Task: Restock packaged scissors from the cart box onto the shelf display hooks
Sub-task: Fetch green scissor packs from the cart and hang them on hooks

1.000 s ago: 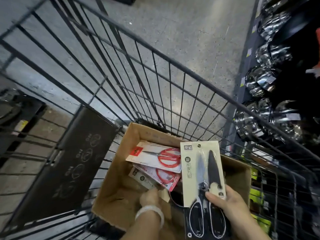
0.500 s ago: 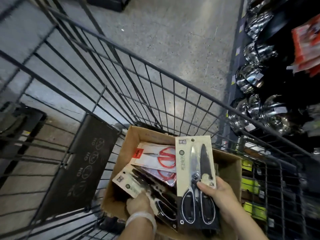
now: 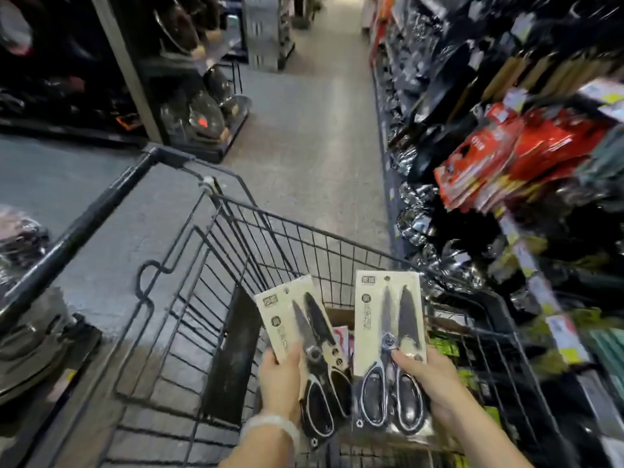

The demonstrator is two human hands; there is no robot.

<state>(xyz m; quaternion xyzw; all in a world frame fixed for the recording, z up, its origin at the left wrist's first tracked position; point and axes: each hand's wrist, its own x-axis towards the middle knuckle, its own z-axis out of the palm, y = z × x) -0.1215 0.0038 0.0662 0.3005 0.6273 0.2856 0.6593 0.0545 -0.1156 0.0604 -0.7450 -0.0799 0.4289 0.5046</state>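
Observation:
Two packs of black-handled scissors on cream cards are held up over the cart. My left hand (image 3: 280, 383) grips the tilted left scissors pack (image 3: 297, 329) at its lower edge. My right hand (image 3: 429, 380) grips the upright right scissors pack (image 3: 388, 325) with the thumb across the pivot. Behind them only a strip of the cardboard box (image 3: 337, 314) and a red-and-white pack (image 3: 341, 336) inside it show. The shelf display (image 3: 526, 157) with hanging red packages is on the right, blurred.
The black wire cart (image 3: 236, 265) fills the lower middle, its handle bar (image 3: 84, 217) running to the upper left. Steel pots and lids (image 3: 415, 221) line the right shelf's lower levels. Pans stand on racks at left. The aisle floor (image 3: 310, 130) stretches ahead.
My left hand has lifted a second scissors pack out of the box. The view has swung up from the cart's inside to the aisle and the shelf on the right.

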